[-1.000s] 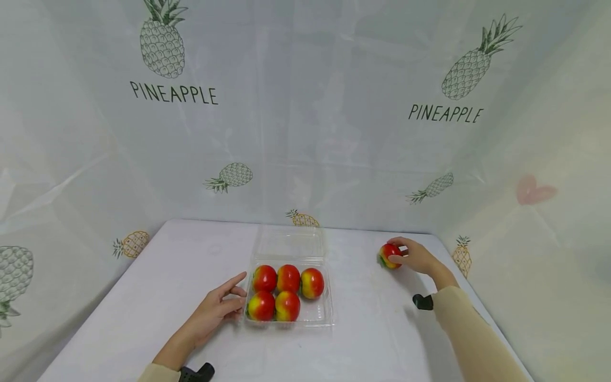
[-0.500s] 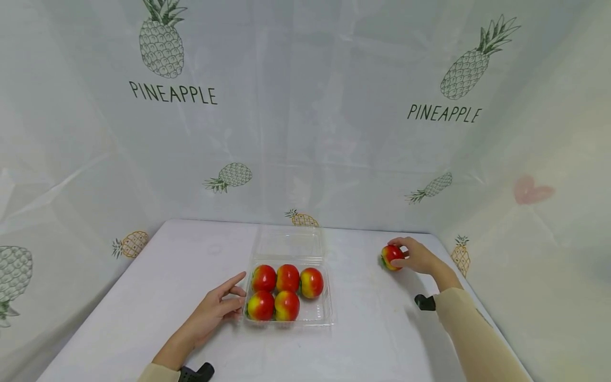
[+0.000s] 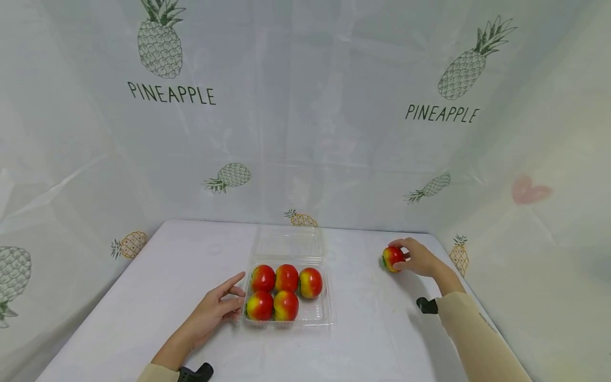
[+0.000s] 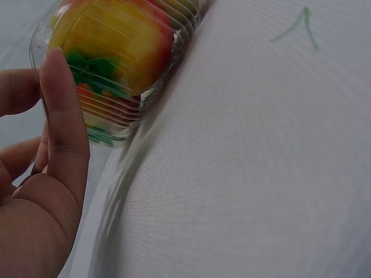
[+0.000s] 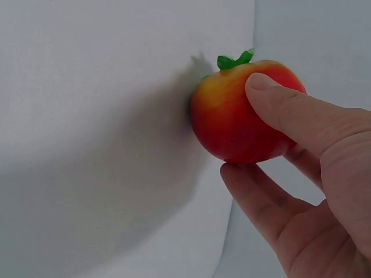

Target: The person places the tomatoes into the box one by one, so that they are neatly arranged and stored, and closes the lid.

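Observation:
At the far right of the table my right hand grips a red and yellow tomato with a green leafy top. The right wrist view shows the thumb across its side and the fingertips under it, its shadow falling on the white cloth. My left hand is beside the left wall of a clear plastic clamshell box, index finger stretched out. The left wrist view has that thumb at the box's edge. Inside the box sit several similar tomatoes, with a bare spot at its front right corner.
The box's transparent lid lies folded back behind it. A white cloth covers the table. Curtains printed with pineapples hang at the back and sides.
The right hand and its tomato have shifted slightly right and toward the front in the head view. The left hand and the box stay in place.

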Demonstrator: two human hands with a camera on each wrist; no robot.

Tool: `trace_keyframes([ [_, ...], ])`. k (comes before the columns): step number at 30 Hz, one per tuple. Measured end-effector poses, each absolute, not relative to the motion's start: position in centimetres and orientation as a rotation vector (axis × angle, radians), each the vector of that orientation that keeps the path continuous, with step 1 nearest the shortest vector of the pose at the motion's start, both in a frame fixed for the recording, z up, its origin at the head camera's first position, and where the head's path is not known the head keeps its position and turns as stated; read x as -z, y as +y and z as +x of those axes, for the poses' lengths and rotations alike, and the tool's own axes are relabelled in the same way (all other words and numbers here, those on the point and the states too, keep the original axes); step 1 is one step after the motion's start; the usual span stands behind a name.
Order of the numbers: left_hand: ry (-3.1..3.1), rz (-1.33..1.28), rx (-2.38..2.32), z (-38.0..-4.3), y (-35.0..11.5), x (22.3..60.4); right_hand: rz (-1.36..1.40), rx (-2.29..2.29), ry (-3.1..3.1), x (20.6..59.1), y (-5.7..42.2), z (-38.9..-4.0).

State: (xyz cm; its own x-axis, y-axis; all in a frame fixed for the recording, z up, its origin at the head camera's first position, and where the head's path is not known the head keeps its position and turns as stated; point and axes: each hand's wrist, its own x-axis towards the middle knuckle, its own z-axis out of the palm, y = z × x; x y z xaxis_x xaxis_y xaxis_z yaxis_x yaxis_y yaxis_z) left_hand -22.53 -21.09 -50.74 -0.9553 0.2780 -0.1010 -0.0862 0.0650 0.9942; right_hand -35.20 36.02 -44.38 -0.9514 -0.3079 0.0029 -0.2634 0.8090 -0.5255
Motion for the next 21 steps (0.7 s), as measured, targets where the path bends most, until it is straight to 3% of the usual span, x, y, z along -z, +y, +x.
trace_keyframes([
  [8,2.078,0.205,-1.972,-22.5,-21.1,50.7,-0.479,0.819,2.973,44.8,35.6,-34.3],
  [21,2.085,0.188,-1.963,-22.6,-21.1,51.0,-0.736,0.989,2.975,45.5,34.3,-33.4],
])
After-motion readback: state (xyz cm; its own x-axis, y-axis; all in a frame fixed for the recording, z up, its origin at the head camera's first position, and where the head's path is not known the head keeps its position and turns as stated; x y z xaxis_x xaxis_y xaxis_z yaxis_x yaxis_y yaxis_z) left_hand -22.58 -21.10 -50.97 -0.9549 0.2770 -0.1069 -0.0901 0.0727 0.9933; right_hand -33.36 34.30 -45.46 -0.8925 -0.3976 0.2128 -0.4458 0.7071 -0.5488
